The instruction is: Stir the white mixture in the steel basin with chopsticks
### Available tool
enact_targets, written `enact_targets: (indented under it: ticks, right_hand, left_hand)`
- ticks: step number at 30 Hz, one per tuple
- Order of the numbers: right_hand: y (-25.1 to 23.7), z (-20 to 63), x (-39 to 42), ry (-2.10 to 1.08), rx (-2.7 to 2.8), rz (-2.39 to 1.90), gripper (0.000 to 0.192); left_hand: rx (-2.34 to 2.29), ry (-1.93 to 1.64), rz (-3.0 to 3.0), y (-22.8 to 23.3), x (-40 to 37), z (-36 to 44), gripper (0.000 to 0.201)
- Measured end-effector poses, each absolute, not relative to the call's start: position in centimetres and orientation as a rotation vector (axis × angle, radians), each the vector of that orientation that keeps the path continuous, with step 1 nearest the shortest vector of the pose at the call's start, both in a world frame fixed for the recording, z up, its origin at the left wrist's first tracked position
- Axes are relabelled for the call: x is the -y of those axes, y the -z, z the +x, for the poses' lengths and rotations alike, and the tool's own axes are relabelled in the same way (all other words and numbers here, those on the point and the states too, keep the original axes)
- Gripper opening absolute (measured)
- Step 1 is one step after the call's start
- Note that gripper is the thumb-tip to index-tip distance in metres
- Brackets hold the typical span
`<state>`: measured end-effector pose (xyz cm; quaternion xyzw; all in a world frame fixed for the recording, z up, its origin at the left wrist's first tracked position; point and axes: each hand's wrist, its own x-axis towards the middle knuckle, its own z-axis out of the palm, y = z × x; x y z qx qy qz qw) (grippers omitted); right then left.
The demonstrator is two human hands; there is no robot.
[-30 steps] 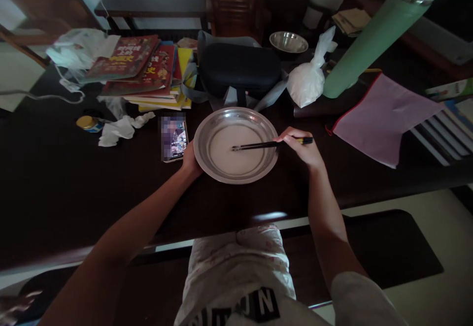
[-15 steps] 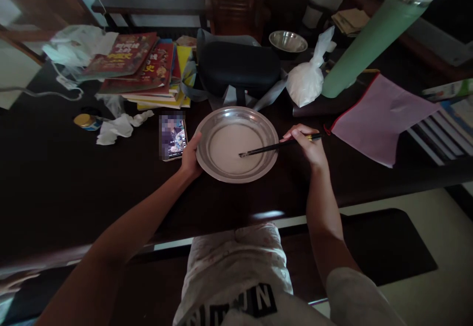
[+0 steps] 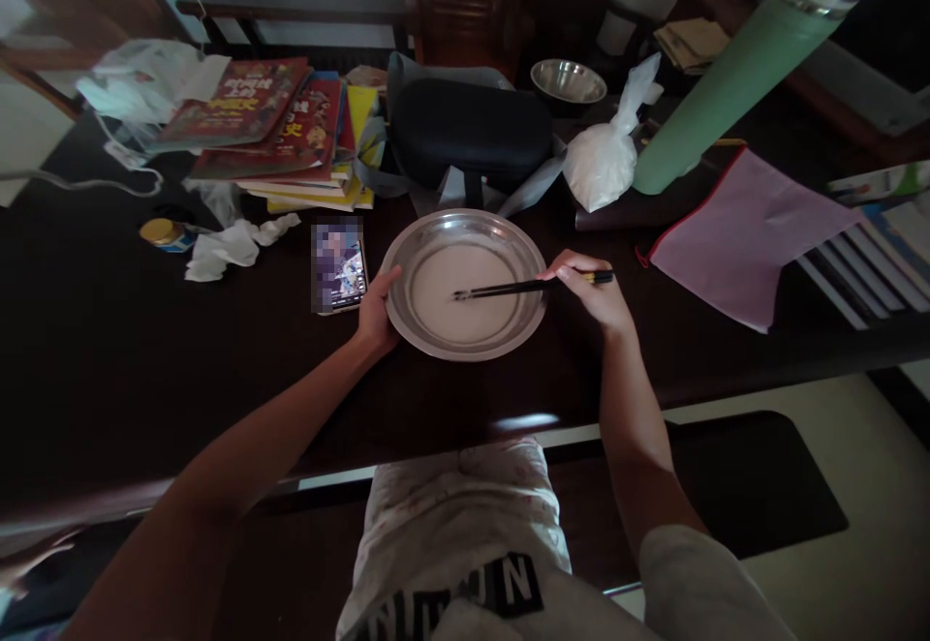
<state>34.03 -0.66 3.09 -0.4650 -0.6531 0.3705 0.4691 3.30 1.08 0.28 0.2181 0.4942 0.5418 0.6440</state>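
1. I have the stainless-steel bowl [image 3: 465, 353] at the centre of my head view, on the dark tabletop [image 3: 181, 360] in front of the wearer. I take it as my dial, twelve pointing away from the body. A pale, cloudy liquid [image 3: 465, 321] covers its bottom.
2. Black chopsticks [image 3: 509, 288] reach in from three o'clock, their blurred tips at about the liquid's middle.
3. I see the right hand [image 3: 590, 290] at three, fingers closed around the chopsticks near their upper end; whether it touches the rim, I cannot tell.
4. The left hand [image 3: 378, 314] grips the bowl between eight and nine, thumb over the rim, fingers mostly hidden from me.
5. Just beside that hand, at nine, lies a lit smartphone [image 3: 340, 273]; past it, crumpled tissue [image 3: 224, 252] and a yellow-lidded jar [image 3: 166, 234].
6. I find stacked red-covered books [image 3: 309, 128] between ten and eleven, and a black case [image 3: 472, 133] at twelve.
7. A second metal bowl [image 3: 568, 81] sits near one, a knotted plastic bag of white contents [image 3: 600, 168] between one and two, a green bottle [image 3: 733, 89] at two.
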Motion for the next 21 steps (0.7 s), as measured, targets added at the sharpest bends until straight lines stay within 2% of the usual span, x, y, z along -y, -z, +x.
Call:
enact_targets:
  ticks: [4, 9, 14, 21]
  right_hand:
    - [-3.06, 34.38, 0.60, -0.806, 1.460, -1.199, 0.031]
    - [-3.00, 34.25, 0.65, -0.909, 1.608, -1.159, 0.029]
    - [-2.91, 34.50, 0.63, -0.798, 1.498, -1.183, 0.029]
    - [-2.85, 34.08, 0.58, -0.926, 1.648, -1.108, 0.026]
  left_hand:
    - [-1.119, -1.248, 0.531, -0.18, -1.11, 3.25, 0.022]
    - [-1.089, -1.257, 0.547, 0.03, -1.16, 3.26, 0.020]
    - [-1.097, -1.270, 0.537, -0.32, -1.14, 3.42, 0.017]
    - [-1.099, -1.265, 0.475, -0.82, -1.16, 3.56, 0.008]
